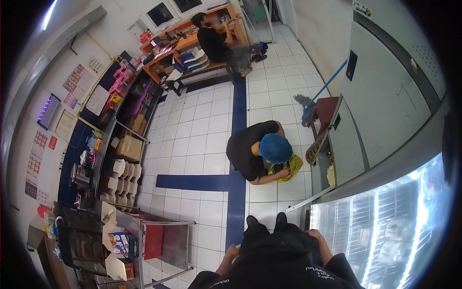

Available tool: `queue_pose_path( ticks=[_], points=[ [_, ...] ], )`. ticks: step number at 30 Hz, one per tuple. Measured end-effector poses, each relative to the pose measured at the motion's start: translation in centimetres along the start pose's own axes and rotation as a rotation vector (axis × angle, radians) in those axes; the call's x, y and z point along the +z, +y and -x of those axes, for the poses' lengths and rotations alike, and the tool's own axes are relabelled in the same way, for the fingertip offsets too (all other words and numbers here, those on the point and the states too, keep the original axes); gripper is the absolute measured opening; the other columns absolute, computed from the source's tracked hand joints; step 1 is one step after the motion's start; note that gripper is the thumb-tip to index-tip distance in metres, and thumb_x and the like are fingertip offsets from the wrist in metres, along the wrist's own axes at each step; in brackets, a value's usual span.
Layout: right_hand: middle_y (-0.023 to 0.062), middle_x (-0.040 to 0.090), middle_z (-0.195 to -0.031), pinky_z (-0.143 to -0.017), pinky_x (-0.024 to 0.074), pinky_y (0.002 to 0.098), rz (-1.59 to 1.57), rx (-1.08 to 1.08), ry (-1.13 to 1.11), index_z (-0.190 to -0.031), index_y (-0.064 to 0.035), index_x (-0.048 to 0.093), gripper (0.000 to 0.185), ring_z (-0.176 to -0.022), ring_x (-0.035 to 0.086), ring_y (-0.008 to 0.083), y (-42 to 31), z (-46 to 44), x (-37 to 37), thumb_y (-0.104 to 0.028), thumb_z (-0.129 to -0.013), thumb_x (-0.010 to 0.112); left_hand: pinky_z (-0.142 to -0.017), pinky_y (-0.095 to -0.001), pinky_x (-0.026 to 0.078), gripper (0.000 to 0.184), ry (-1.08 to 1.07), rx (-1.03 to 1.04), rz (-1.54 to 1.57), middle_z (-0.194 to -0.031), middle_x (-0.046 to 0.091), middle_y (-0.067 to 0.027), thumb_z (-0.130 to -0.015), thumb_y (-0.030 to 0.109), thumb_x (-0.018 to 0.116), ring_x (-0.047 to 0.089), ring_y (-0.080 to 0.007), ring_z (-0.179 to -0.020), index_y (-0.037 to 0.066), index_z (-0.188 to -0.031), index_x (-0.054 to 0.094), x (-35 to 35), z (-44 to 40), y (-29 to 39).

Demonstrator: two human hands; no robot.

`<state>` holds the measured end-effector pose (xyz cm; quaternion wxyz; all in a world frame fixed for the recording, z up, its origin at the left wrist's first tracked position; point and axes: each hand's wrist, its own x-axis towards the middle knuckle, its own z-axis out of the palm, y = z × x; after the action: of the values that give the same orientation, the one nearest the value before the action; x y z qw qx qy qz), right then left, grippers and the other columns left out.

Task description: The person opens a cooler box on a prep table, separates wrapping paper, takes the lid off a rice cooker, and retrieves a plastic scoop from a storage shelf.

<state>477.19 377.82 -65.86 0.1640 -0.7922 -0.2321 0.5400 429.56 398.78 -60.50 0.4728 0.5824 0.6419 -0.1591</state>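
My left hand (233,252) hangs beside my left thigh, its fingers curled. A small white bit shows at its fingertips, too small to name. On the other side, my right hand (315,235) is curled against my dark clothing (281,250); whatever it may hold is hidden. In front of my shoes (281,220), a person in a blue hair cover (275,148) crouches on the tiles. That person's hands are at a yellow-green bag or cloth (292,168), beside the low open cabinet door (351,144).
A lit glass-front fridge (385,236) stands close on my right. A blue-handled mop (327,85) leans by the cabinet. To the left are a metal table (168,243) and shelves with stacked food boxes (122,176). Another person (214,45) sits at an orange counter (185,42) at the back.
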Motion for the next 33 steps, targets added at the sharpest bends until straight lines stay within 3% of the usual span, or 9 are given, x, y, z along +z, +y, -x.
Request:
queue_pose_path(
  ticks=[3,8,10,13,20,26,29,30,33],
  points=[
    [0.0220,0.072,-0.115,-0.097,0.0534,0.0403,0.329,-0.308,-0.062,-0.108,-0.0083,0.076,0.036,-0.110,0.069,0.0358,0.9,-0.3,-0.1,-0.032,-0.085,0.061,-0.106,-0.0467,0.048,0.082,0.035,0.012,-0.041,-0.131,0.063,-0.0303,-0.082,0.061,0.071,0.058,-0.0433,-0.128,-0.002,-0.134,0.060,-0.2,0.8,0.9],
    [0.0195,0.072,-0.114,-0.098,0.0537,0.0405,0.200,-0.201,-0.060,-0.108,-0.0111,0.077,0.035,-0.111,0.069,0.0345,1.4,-1.1,0.2,-0.030,-0.083,0.061,-0.107,-0.0461,0.047,0.078,0.020,0.054,-0.076,-0.131,0.063,-0.0295,-0.083,0.058,0.071,0.058,-0.0424,-0.128,-0.001,-0.134,0.061,-0.1,0.3,0.4],
    [0.0197,0.072,-0.114,-0.098,0.0534,0.0401,0.508,-0.395,-0.087,-0.110,-0.0110,0.076,0.036,-0.111,0.068,0.0345,0.8,-0.5,-0.3,-0.031,-0.083,0.061,-0.106,-0.0460,0.047,0.077,0.027,0.054,-0.068,-0.130,0.063,-0.0295,-0.083,0.058,0.071,0.058,-0.0421,-0.128,-0.001,-0.133,0.061,-0.3,1.0,0.7],
    [0.0198,0.072,-0.113,-0.098,0.0533,0.0390,0.308,-0.290,-0.102,-0.115,-0.0113,0.074,0.039,-0.112,0.068,0.0342,3.0,-2.2,0.6,-0.032,-0.084,0.061,-0.106,-0.0456,0.048,0.076,0.051,0.048,-0.059,-0.130,0.064,-0.0294,-0.084,0.056,0.070,0.058,-0.0418,-0.127,-0.001,-0.133,0.062,-0.3,1.0,1.3],
    [0.0203,0.071,-0.118,-0.099,0.0520,0.0389,0.466,-0.374,-0.140,-0.114,-0.0095,0.075,0.039,-0.114,0.067,0.0347,3.1,-2.6,0.5,-0.033,-0.089,0.057,-0.107,-0.0453,0.047,0.075,0.063,0.079,-0.056,-0.131,0.063,-0.0294,-0.085,0.057,0.069,0.058,-0.0423,-0.128,-0.001,-0.133,0.062,0.2,0.0,0.2],
    [0.0197,0.072,-0.110,-0.097,0.0525,0.0447,0.061,-0.049,-0.090,-0.118,-0.0124,0.070,0.041,-0.109,0.067,0.0385,4.1,-4.1,1.1,-0.040,-0.091,0.056,-0.109,-0.0459,0.045,0.077,0.028,0.015,-0.041,-0.135,0.061,-0.0290,-0.086,0.059,0.067,0.055,-0.0427,-0.131,0.000,-0.135,0.060,-0.2,0.6,1.0],
    [0.0177,0.074,-0.107,-0.092,0.0545,0.0413,0.530,-0.373,-0.146,-0.118,-0.0073,0.070,0.038,-0.102,0.070,0.0329,4.9,-4.1,1.2,-0.034,-0.095,0.056,-0.109,-0.0467,0.045,0.078,0.030,0.042,-0.015,-0.135,0.060,-0.0310,-0.086,0.058,0.067,0.054,-0.0441,-0.132,-0.001,-0.137,0.058,0.3,-0.9,-0.1],
    [0.0177,0.074,-0.106,-0.091,0.0549,0.0413,0.594,-0.435,-0.135,-0.116,-0.0052,0.070,0.038,-0.101,0.070,0.0320,4.5,-4.4,0.7,-0.034,-0.095,0.056,-0.110,-0.0485,0.044,0.080,0.137,0.270,-0.010,-0.135,0.057,-0.0344,-0.085,0.057,0.068,0.052,-0.0458,-0.133,-0.004,-0.137,0.057,1.0,-1.8,-1.5],
    [0.0175,0.075,-0.103,-0.089,0.0560,0.0411,0.644,-0.478,-0.135,-0.110,0.0010,0.071,0.039,-0.096,0.071,0.0296,3.3,-3.0,0.5,-0.032,-0.097,0.055,-0.088,-0.0455,0.053,0.068,0.066,0.075,0.013,-0.115,0.068,-0.0316,-0.088,0.044,0.069,0.066,-0.0382,-0.107,-0.008,-0.130,0.059,0.0,1.3,0.1]
  ],
)
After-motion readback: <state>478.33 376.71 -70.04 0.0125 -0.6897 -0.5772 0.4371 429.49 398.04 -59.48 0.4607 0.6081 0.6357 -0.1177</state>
